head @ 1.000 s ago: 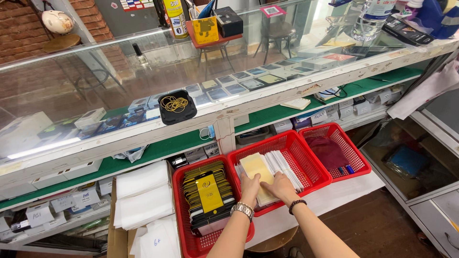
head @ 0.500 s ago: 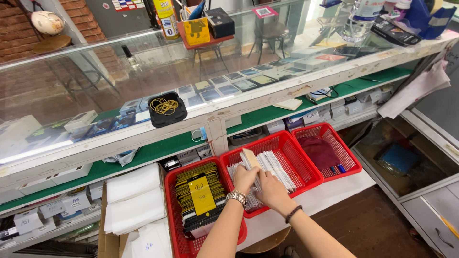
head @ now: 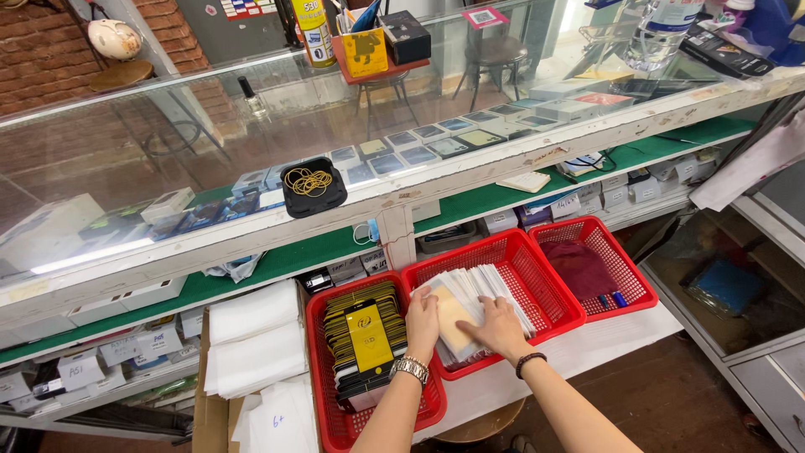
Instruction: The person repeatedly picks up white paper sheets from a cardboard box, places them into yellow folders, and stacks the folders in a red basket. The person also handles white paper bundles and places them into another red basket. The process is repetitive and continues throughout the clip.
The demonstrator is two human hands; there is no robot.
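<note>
– How do the baskets sit?

– Three in a row below the counter (head: 503, 172). The left basket (head: 323, 419) holds packets (head: 369, 340), the middle basket (head: 545, 285) holds the sleeves (head: 486, 294), the right basket (head: 625, 268) holds a pouch (head: 583, 268).

– And the hands?

– Left hand (head: 422, 323) and right hand (head: 497, 327) lie side by side on the sleeves. A tray of rubber bands (head: 312, 186) sits on the counter, behind the left basket.

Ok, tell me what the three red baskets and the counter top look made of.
Red baskets: plastic by the look, with moulded lattice walls and a slightly glossy finish. Counter top: clear glass, since reflections show on it and boxed goods show through; its white-painted frame is chipped, possibly wood.
</note>
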